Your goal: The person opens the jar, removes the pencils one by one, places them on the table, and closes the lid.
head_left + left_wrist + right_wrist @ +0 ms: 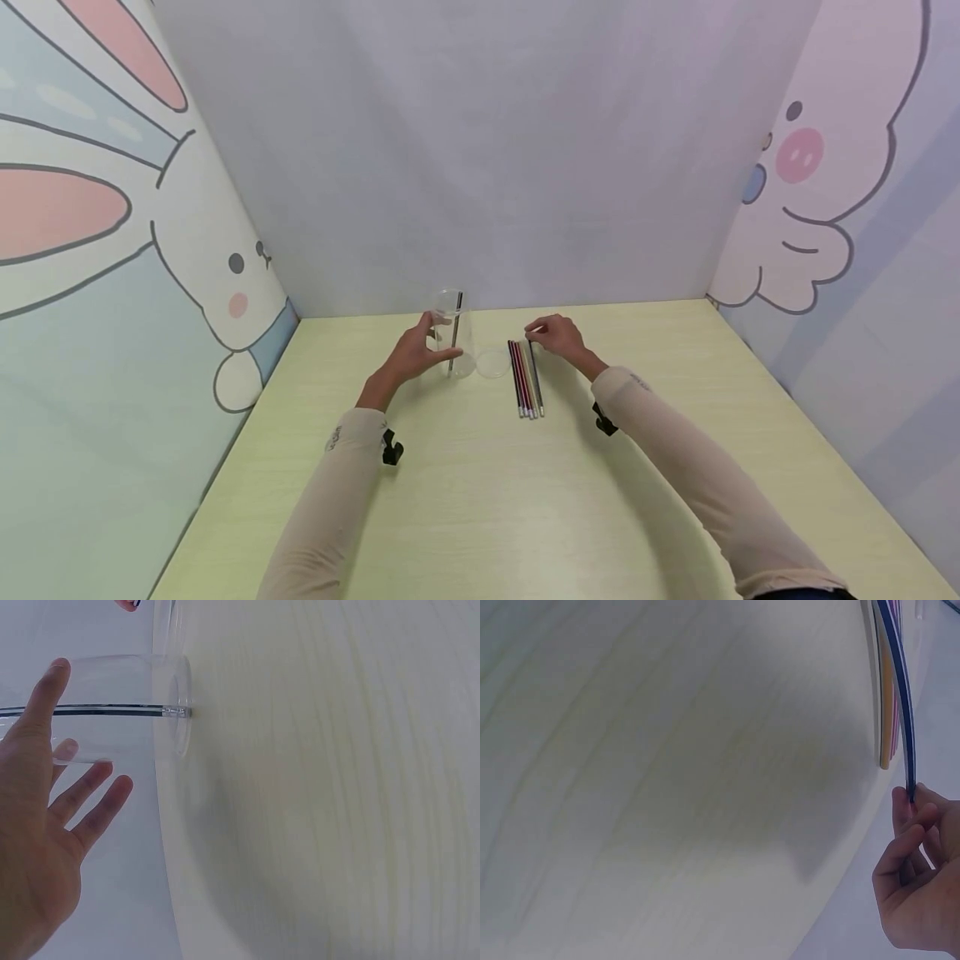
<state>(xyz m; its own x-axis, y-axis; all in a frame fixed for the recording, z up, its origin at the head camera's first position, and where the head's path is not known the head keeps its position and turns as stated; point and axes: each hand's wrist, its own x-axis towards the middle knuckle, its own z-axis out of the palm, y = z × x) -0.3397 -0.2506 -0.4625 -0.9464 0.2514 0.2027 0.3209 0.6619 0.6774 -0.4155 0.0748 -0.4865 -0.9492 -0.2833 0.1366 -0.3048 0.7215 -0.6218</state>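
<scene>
A tall clear plastic cup stands toward the back of the table, with one dark striped pencil leaning inside it, its silver end at the bottom. My left hand holds the cup from the left, thumb across the near side and fingers behind. To the right, several pencils lie side by side, silver ends toward me. My right hand pinches the far tip of a dark blue pencil at the right of the row, between thumb and fingertips.
A clear round disc, like a lid, lies flat between the cup and the pencil row. Pale wood-grain table runs up to a grey back wall. Side walls with cartoon animals flank it.
</scene>
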